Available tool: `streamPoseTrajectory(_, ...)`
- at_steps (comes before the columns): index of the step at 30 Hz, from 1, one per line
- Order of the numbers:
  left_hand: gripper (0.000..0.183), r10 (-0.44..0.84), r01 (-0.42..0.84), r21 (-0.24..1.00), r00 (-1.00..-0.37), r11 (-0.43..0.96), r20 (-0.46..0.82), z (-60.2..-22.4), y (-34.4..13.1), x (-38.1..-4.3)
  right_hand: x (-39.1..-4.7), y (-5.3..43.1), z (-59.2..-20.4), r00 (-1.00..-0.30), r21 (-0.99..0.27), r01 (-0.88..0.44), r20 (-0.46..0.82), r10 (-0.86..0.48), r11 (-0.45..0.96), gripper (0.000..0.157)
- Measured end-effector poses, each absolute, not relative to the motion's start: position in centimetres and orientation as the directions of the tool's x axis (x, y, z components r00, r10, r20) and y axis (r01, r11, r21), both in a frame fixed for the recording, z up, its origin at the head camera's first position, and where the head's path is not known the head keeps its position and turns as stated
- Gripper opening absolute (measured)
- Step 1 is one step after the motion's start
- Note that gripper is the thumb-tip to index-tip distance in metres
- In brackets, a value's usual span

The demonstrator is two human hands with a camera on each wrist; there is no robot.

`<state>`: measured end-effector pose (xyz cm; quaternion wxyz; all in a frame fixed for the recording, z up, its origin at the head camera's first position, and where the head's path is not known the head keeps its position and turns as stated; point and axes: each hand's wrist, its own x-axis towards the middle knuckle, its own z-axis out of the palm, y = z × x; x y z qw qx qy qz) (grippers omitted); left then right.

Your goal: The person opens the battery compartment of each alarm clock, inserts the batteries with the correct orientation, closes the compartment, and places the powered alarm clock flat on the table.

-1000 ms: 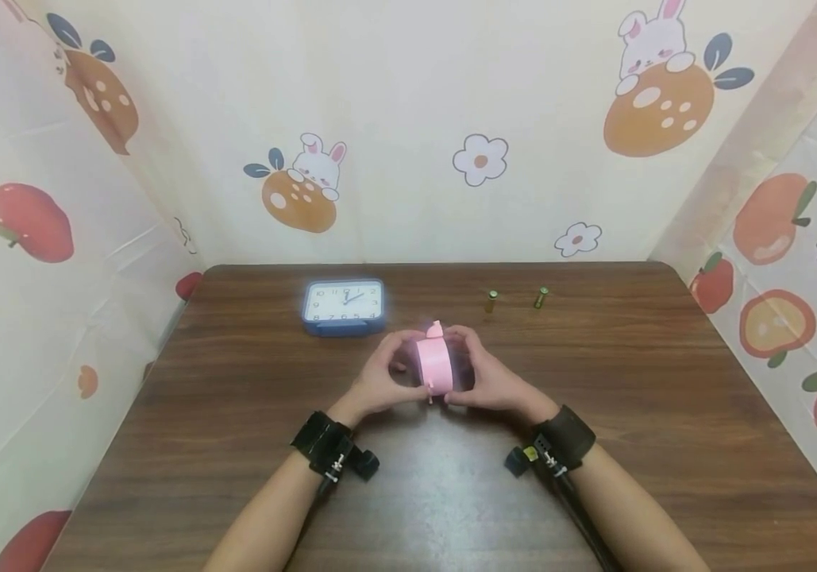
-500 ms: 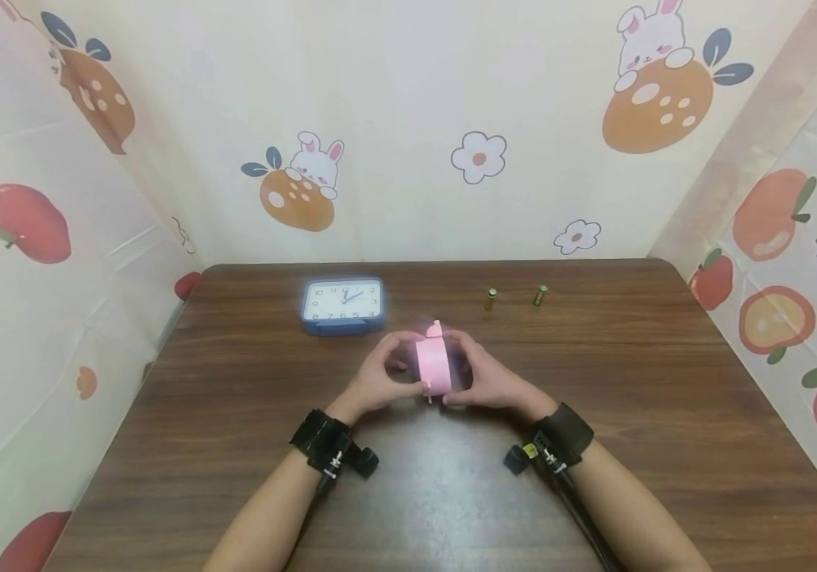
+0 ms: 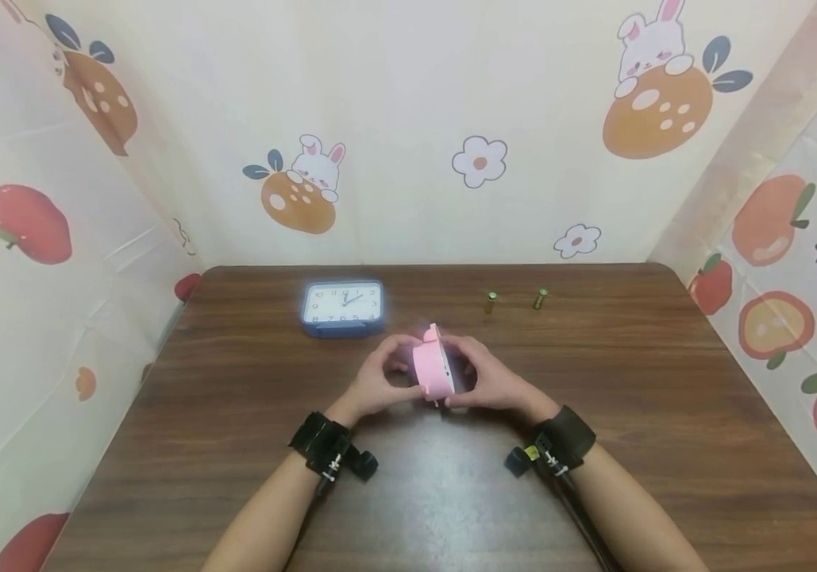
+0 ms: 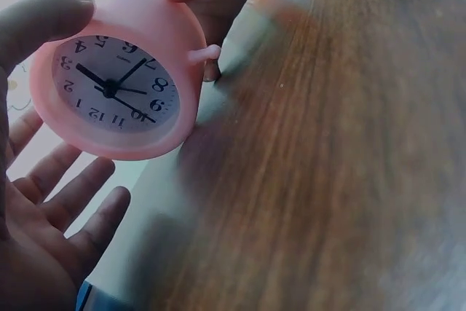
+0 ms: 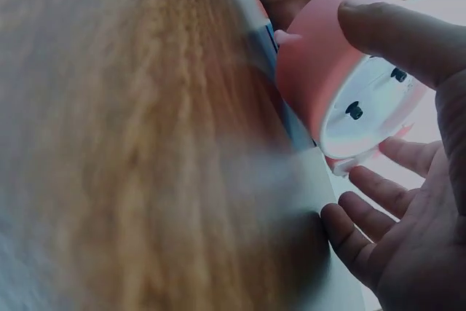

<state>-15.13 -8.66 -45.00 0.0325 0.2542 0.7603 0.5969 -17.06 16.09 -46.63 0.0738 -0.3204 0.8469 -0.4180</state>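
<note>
Both of my hands hold a small pink alarm clock (image 3: 433, 369) at the middle of the table, one from each side. My left hand (image 3: 379, 377) has its thumb and forefinger on the rim around the dial (image 4: 109, 81), which faces left, while its other fingers spread loosely below. On the opposite side, my right hand (image 3: 490, 380) grips the clock's edge with its thumb on the pink casing (image 5: 313, 56). The clock's white back (image 5: 371, 107), bearing two black knobs, faces the right palm. A short pink foot (image 4: 204, 53) juts from the casing.
A blue rectangular clock (image 3: 344, 308) lies at the back left of the wooden table (image 3: 237, 413). Two small green-ended batteries, a left one (image 3: 491, 303) and a right one (image 3: 540, 299), stand at the back right. A printed curtain (image 3: 394, 95) hangs behind the table.
The pink alarm clock has turned slightly between my hands, so its white back edge and a black knob now show from above. My hands stay in nearly the same place.
</note>
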Motion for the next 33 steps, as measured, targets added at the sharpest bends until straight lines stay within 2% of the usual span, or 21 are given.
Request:
streamPoseTrajectory(7, 0.053, 0.452, 0.322, 0.936, -0.862, 0.142, 0.228, -44.5, -8.8, -15.1, -17.0, 16.2, -46.4, -0.793, -0.745, -0.474, 0.13, -0.595, 0.469, 0.096)
streamPoseTrajectory(15, 0.053, 0.464, 0.255, 0.944, -0.876, 0.208, 0.134, -44.8, -8.6, -15.1, -16.7, 16.0, -45.9, -0.82, -0.715, -0.459, 0.113, -0.561, 0.527, 0.087)
streamPoseTrajectory(23, 0.054, 0.437, 0.263, 0.912, -0.893, 0.315, 0.107, -48.1, -8.3, -16.4, -16.7, 15.9, -45.7, -0.823, -0.618, -0.521, 0.182, -0.538, 0.589, 0.09)
streamPoseTrajectory(27, 0.055, 0.428, 0.267, 0.889, -0.899, 0.373, 0.091, -48.6, -8.3, -16.7, -16.8, 15.8, -45.7, -0.833, -0.623, -0.501, 0.161, -0.529, 0.6, 0.092)
streamPoseTrajectory(33, 0.054, 0.452, 0.297, 0.873, -0.886, 0.387, 0.101, -48.6, -8.3, -16.7, -16.7, 15.8, -45.8, -0.835, -0.637, -0.49, 0.146, -0.531, 0.595, 0.094)
